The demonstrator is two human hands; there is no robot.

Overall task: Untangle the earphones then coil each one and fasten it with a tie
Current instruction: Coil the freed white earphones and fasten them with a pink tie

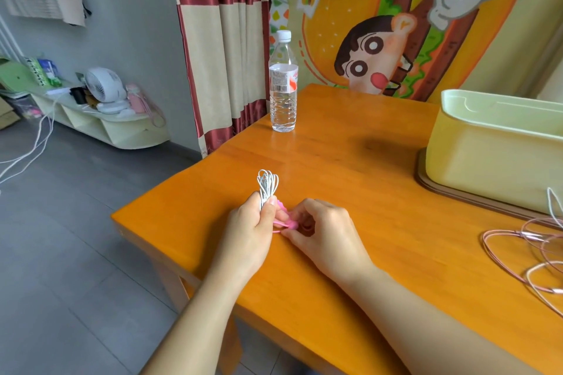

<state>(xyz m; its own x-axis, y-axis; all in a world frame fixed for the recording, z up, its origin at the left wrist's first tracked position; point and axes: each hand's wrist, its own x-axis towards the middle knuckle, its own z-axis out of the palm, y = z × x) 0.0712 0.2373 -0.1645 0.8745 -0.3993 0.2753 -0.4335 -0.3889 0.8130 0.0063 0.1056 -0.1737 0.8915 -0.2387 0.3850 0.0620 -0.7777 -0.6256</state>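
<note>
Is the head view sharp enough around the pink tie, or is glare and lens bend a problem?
Head view: even daylight, soft sheen on the table only; edges bow from the wide lens; the pink tie is small, slightly soft, partly hidden between left hand and right hand.

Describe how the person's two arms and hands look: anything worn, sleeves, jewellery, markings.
Both forearms are bare as far as the picture shows; no sleeve, cuff or glove appears on either. The left hand and the right hand show no watch, bracelet or marking. No ring shows, though some fingers are hidden. The fingernails look short and unpainted.
</note>
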